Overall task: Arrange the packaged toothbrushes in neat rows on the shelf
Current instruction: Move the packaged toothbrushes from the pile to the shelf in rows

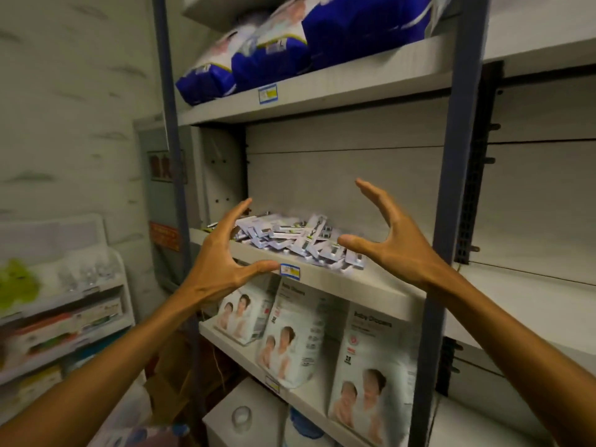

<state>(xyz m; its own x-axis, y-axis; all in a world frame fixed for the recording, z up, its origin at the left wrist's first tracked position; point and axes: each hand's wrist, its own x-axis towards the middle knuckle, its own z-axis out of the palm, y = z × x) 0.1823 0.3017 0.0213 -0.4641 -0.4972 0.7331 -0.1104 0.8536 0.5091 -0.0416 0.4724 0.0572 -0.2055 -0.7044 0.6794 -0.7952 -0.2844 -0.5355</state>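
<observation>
Toothbrushes (pixel 295 241) lie in a loose heap on the middle shelf (pixel 325 279). The left hand (pixel 222 253) and right hand (pixel 392 235) flank it, fingers spread, seemingly holding nothing, though blur obscures contact.

Middle shelf (pixel 338 282), grey, price tag (pixel 289 271) on front edge: loose heap of toothbrush packs (pixel 290 241), overlapping at mixed angles, some overhanging the front edge. No rows.
</observation>
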